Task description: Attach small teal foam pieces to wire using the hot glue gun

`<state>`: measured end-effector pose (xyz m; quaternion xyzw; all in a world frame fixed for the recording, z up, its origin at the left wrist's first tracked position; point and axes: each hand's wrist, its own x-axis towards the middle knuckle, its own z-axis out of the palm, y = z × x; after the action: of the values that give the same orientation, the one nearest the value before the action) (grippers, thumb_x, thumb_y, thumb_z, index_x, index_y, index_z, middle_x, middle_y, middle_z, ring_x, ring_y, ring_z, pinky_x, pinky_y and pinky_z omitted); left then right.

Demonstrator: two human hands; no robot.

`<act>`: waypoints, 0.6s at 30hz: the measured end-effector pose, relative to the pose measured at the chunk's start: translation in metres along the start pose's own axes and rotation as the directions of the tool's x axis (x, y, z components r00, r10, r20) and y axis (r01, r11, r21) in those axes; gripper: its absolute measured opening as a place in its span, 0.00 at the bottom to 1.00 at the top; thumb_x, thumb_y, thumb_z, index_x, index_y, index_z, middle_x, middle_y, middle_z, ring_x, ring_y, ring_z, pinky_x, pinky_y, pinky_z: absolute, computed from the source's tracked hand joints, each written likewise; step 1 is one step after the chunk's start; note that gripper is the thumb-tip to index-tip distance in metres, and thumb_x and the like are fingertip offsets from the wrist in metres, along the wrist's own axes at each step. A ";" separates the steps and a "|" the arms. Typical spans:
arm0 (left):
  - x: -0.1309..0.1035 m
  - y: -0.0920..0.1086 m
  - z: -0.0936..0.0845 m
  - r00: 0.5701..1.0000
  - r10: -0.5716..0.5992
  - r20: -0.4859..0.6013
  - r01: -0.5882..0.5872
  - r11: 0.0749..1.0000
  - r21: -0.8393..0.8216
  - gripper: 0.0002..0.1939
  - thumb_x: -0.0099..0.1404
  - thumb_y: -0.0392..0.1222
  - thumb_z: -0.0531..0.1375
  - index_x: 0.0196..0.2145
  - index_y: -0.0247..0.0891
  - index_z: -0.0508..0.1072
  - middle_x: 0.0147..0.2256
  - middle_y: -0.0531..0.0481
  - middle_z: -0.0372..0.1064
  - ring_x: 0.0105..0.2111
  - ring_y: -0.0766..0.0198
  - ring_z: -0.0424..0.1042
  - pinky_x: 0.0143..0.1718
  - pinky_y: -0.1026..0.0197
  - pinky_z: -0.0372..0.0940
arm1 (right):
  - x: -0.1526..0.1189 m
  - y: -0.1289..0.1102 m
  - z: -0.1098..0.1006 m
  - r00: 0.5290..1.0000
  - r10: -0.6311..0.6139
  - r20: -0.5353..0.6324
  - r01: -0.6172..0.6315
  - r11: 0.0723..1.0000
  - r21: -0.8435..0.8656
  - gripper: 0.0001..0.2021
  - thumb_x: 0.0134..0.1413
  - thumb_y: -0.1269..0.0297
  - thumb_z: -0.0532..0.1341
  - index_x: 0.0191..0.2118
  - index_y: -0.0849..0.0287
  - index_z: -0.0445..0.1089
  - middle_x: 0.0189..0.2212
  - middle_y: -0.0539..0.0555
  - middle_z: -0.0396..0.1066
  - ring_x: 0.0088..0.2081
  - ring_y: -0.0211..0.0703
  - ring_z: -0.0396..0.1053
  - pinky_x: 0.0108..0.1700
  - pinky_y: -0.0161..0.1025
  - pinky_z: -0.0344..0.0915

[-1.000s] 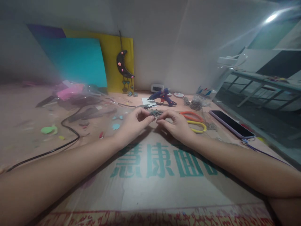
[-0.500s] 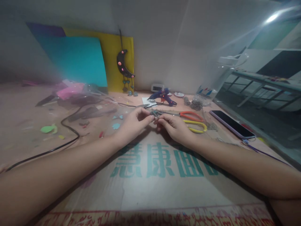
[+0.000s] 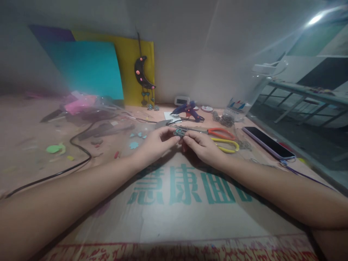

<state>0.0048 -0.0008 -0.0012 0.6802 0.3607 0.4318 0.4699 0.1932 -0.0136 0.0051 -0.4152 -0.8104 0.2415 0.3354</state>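
Observation:
A small grey-blue flower-like piece (image 3: 178, 132) is pinched between the fingertips of both hands, above the middle of the printed cardboard (image 3: 176, 221). My left hand (image 3: 160, 143) closes on its left side with thumb and index finger. On its right side, my right hand (image 3: 198, 144) grips with thumb and bent fingers. The fingertips hide part of the piece. Just behind my right hand lie scissors with orange handles (image 3: 221, 133) and a tool with yellow handles (image 3: 228, 145). Light blue cutouts (image 3: 133, 145) lie left of my left hand.
A blue glue gun (image 3: 189, 110) stands behind the hands. A phone (image 3: 268, 143) lies at right, a clear plastic container (image 3: 239, 105) behind it. A black cable (image 3: 81, 146) crosses the left side. A dark crescent ornament (image 3: 141, 74) hangs before yellow card at the back.
The small piece has turned and shows more of its grey-blue face between the fingertips. Both hands have shifted only slightly.

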 end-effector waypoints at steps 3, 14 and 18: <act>-0.001 0.003 0.000 1.000 0.009 0.021 -0.009 1.000 0.000 0.12 0.60 0.42 0.62 0.40 0.36 0.76 0.40 0.47 0.76 0.40 0.58 0.74 0.46 0.57 0.67 | 0.000 -0.003 0.000 1.000 0.003 -0.017 -0.003 1.000 -0.001 0.15 0.65 0.63 0.51 0.27 0.59 0.66 0.25 0.49 0.68 0.29 0.38 0.67 0.35 0.35 0.60; 0.000 -0.006 0.002 0.998 -0.037 0.058 0.047 0.980 -0.195 0.12 0.61 0.48 0.61 0.34 0.37 0.77 0.33 0.49 0.75 0.34 0.62 0.73 0.38 0.61 0.67 | 0.002 0.001 0.001 0.998 0.018 -0.055 -0.018 1.000 0.002 0.13 0.63 0.65 0.52 0.27 0.58 0.65 0.23 0.48 0.68 0.27 0.37 0.65 0.34 0.34 0.60; 0.000 -0.006 0.000 0.999 -0.035 0.011 0.036 0.994 -0.102 0.11 0.62 0.48 0.61 0.33 0.37 0.76 0.31 0.51 0.74 0.32 0.64 0.71 0.36 0.63 0.65 | 0.002 0.000 0.001 0.998 0.014 -0.067 -0.015 1.000 -0.017 0.13 0.63 0.65 0.52 0.27 0.58 0.64 0.22 0.47 0.67 0.26 0.36 0.64 0.34 0.34 0.60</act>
<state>0.0044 0.0007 -0.0066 0.6507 0.3480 0.4379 0.5136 0.1917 -0.0124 0.0053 -0.4316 -0.7979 0.2230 0.3569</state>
